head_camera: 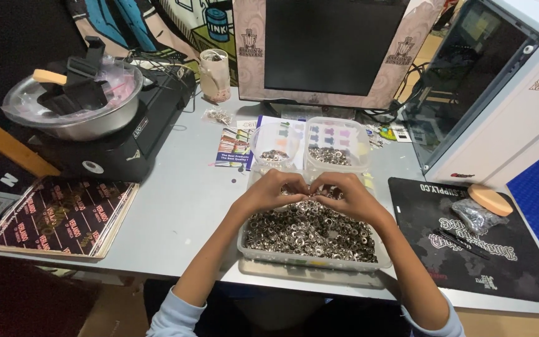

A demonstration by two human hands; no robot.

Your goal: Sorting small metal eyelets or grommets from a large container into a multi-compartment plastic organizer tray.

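A clear plastic tray (247, 247) full of small silver metal eyelets (310, 232) sits on the grey table in front of me. My left hand (269, 190) and my right hand (344, 195) hover over its far end, fingertips meeting above the pile. Both hands have curled fingers that pinch small eyelets; the pieces between the fingertips are too small to make out. Behind the tray stand a round clear tub (274, 145) and a square clear tub (337, 145), each holding some eyelets.
A monitor (332, 50) stands at the back, a white computer case (500, 93) to the right. A black mat (469, 243) with a pen, a bag of parts and a tan pad lies right. A metal bowl (73, 100) on a black box sits left, above a stack of printed sheets (63, 215).
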